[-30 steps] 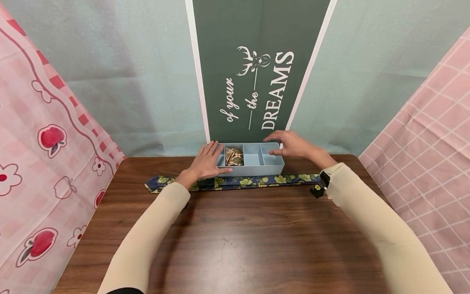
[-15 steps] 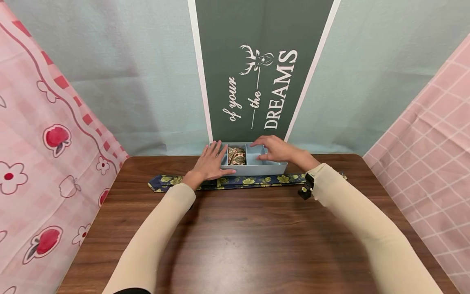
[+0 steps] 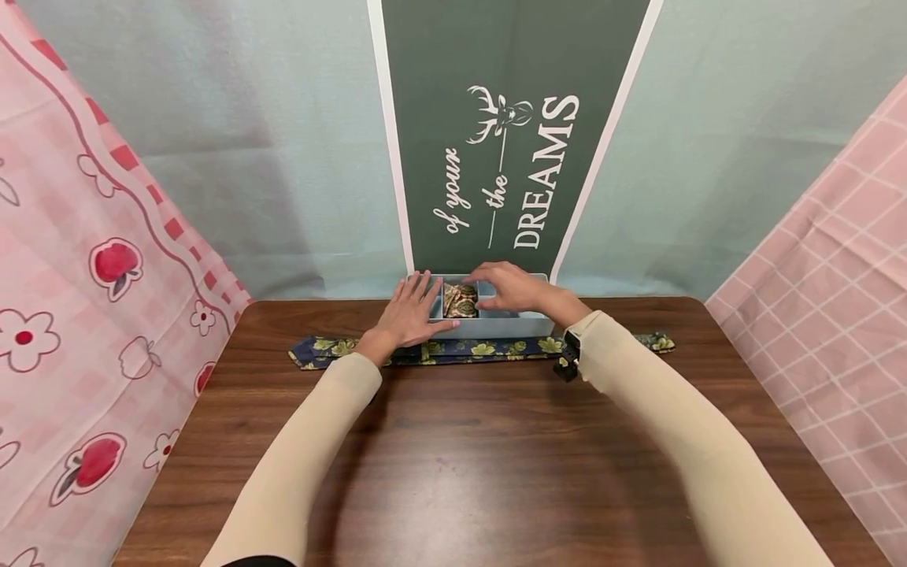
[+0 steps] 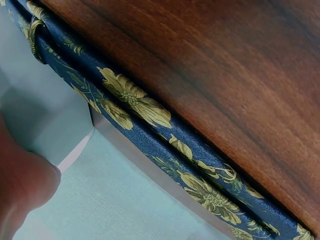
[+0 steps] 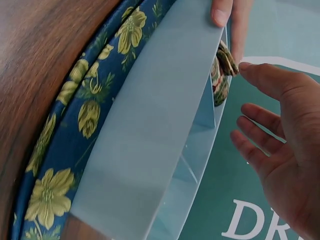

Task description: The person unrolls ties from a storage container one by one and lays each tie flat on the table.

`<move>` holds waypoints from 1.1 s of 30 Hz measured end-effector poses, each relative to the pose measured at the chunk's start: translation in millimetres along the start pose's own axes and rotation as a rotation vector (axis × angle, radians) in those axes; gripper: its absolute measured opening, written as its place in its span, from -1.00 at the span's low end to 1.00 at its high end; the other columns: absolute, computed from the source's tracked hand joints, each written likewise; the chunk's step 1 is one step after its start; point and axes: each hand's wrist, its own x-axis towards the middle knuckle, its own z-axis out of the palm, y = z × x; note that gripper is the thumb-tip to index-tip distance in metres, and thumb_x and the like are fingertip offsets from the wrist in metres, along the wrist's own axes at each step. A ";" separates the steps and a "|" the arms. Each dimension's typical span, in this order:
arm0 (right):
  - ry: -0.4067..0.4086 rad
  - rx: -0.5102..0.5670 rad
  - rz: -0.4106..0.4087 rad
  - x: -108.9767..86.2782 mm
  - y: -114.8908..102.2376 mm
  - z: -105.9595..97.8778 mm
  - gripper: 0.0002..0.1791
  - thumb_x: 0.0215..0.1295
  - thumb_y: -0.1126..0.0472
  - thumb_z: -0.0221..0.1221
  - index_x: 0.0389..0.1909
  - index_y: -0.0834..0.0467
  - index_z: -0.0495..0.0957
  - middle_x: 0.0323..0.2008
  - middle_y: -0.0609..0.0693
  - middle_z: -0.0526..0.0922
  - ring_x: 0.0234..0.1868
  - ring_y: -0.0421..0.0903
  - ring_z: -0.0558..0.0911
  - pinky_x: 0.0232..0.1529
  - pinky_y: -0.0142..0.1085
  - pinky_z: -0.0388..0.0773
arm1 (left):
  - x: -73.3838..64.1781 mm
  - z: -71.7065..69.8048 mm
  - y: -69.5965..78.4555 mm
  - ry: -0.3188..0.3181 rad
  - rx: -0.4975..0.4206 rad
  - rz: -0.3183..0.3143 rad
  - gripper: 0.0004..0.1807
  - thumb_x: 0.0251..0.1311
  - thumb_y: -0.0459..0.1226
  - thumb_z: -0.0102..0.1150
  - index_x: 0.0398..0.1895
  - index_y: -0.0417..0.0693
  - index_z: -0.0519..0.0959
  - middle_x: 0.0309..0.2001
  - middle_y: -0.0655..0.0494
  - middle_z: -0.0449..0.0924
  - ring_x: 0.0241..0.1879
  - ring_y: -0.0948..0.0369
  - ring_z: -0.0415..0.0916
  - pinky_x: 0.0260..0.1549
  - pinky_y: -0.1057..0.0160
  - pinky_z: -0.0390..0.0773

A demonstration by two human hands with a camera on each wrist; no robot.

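Observation:
A pale blue divided box [image 3: 489, 327] stands near the table's back edge. One compartment holds a rolled, patterned cloth bundle [image 3: 460, 301]. My left hand [image 3: 402, 319] rests over the box's left end, fingers spread and thumb at the front wall. In the right wrist view, my right hand [image 5: 285, 135] has its fingers loosely bent and apart, the thumb and forefinger side close to the bundle [image 5: 220, 80]; whether they touch cannot be told. Along the box's front lies a folded blue necktie with yellow flowers [image 3: 482, 350], partly covered by my left hand and right wrist.
The brown wooden table [image 3: 453, 457] spreads out in front of the box. Behind it hangs a grey-green cloth [image 3: 489, 181] with white lettering. Pink printed cloths flank the left [image 3: 106, 315] and right [image 3: 836, 339] sides.
My right hand has moved left along the box, from its right end to beside the rolled bundle. The left hand stays at the box's left end; the head view has shifted slightly.

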 end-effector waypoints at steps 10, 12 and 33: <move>-0.073 -0.039 0.005 14.7 -10.5 11.4 -0.46 0.37 0.26 0.41 0.34 0.30 0.60 0.33 0.32 0.57 0.30 0.24 0.61 0.29 0.12 0.55 | 3.3 0.4 -2.5 -0.005 -0.008 0.009 0.10 0.44 0.39 -0.04 0.77 0.02 -0.19 0.74 -0.11 -0.35 0.71 -0.07 -0.45 0.63 -0.13 -0.38; -0.083 -0.057 0.024 16.4 -10.4 13.8 -0.47 0.38 0.25 0.41 0.33 0.29 0.61 0.34 0.33 0.56 0.29 0.23 0.62 0.28 0.11 0.57 | 3.7 1.1 -3.1 -0.004 -0.009 0.012 0.11 0.43 0.41 -0.04 0.77 0.03 -0.20 0.74 -0.11 -0.35 0.71 -0.07 -0.45 0.63 -0.13 -0.38; -0.075 -0.105 0.078 29.6 -2.9 27.0 -0.49 0.29 0.13 0.50 0.19 0.29 0.70 0.18 0.22 0.72 0.14 0.14 0.72 0.18 0.02 0.64 | 2.0 1.7 -3.6 -0.019 0.014 0.012 0.26 0.28 0.49 0.07 0.77 0.02 -0.21 0.74 -0.10 -0.36 0.72 -0.08 -0.43 0.63 -0.16 -0.37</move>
